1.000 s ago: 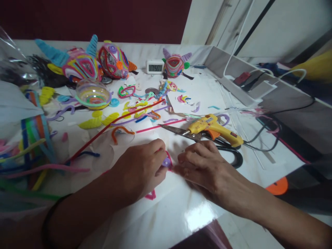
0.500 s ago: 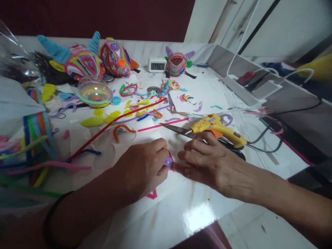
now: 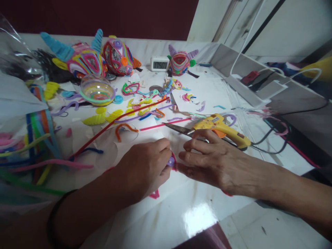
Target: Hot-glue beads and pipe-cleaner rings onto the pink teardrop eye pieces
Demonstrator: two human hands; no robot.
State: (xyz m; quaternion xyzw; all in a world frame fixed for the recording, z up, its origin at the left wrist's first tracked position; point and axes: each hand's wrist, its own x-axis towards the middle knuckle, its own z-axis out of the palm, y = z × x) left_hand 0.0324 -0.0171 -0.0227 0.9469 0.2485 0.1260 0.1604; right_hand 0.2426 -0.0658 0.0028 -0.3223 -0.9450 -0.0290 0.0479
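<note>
My left hand (image 3: 147, 169) is closed with its fingertips around a small purple coil (image 3: 170, 161) with a pearl-like bead. A pink pipe cleaner (image 3: 175, 162) curves beside the coil; its other parts are hidden by the hand. A pink pointed piece (image 3: 155, 194) shows below the left hand on the paper. My right hand (image 3: 207, 157) is open, fingers bent and apart. Its thumb reaches the pink curve's right edge. Behind the right fingers lie scissors (image 3: 178, 129), blades pointing left, handles mostly covered, and a yellow glue gun (image 3: 221, 128).
Loose pipe cleaners, including a long red one (image 3: 103, 133) and an orange one (image 3: 126, 128), litter the table. A clear half-sphere (image 3: 98, 91) stands behind. Decorated balls (image 3: 85, 62), a digital clock (image 3: 159, 64) and a power strip (image 3: 249, 90) line the back. The glue gun's cord (image 3: 269, 148) runs right.
The view has shifted so things sit slightly further right. My right fingers have risen and spread over the scissor handles. My left hand keeps its hold on the purple coil.
</note>
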